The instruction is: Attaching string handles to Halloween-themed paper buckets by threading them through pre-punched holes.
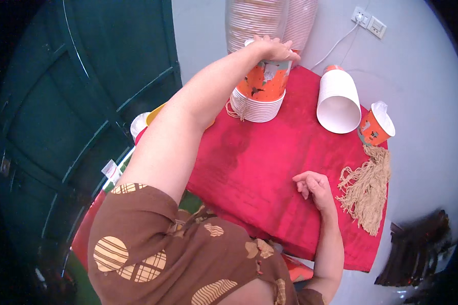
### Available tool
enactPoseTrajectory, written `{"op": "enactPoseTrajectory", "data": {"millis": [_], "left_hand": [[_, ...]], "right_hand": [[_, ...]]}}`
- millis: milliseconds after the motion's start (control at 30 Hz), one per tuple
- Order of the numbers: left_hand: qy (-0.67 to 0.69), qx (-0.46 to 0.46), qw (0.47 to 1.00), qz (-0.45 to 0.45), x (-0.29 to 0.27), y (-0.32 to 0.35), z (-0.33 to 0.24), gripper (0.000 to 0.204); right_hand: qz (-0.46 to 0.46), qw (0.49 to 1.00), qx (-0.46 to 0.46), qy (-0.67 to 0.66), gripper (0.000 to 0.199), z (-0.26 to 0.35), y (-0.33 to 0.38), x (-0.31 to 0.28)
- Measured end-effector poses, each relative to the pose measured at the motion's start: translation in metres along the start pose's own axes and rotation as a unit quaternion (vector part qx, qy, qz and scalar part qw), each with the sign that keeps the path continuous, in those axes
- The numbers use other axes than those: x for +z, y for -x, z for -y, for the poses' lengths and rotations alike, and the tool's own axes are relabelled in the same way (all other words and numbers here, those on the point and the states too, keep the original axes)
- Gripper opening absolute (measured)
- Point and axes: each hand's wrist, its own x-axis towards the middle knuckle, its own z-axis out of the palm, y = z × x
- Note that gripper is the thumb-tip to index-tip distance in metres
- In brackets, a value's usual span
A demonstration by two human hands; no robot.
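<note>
A stack of inverted orange paper buckets (262, 87) with printed figures and white rims stands at the far middle of the red-covered table. My left hand (276, 49) lies across its top, fingers spread and thumb toward the right side. A piece of the hand's underside contact is hidden. Beige strings (233, 109) hang beside the white rims. Over the table at the right, my right hand (314, 186) is loosely bent, index finger reaching left, with nothing seen in it. Nearest to that hand is a bundle of beige strings (369, 190) at the table's right edge.
A stack of white-lined buckets (339, 101) lies on its side at the far right. Beside it stands an orange bucket (375, 128) with clear plastic inside. Tall wrapped bucket stacks (256, 23) rise at the back. A cable (336, 47) runs from a wall socket.
</note>
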Motion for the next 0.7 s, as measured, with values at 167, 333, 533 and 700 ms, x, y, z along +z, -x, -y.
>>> {"op": "enactPoseTrajectory", "data": {"millis": [167,333,533,700], "left_hand": [[-0.024,-0.017,1.000,0.002,-0.003,0.010,-0.011,0.096],[-0.028,-0.036,0.999,-0.001,-0.009,0.020,-0.020,0.092],[-0.057,0.001,0.998,0.011,-0.012,0.027,-0.012,0.075],[-0.130,0.078,0.988,0.027,-0.014,0.020,-0.011,0.062]], "right_hand": [[-0.004,1.000,0.003,0.018,0.036,0.000,0.003,0.000],[-0.007,0.999,0.002,0.042,0.037,0.001,0.005,0.003],[-0.011,0.996,0.011,0.085,0.035,-0.003,-0.002,0.009],[-0.025,0.985,-0.012,0.169,0.036,-0.003,-0.003,0.011]]}}
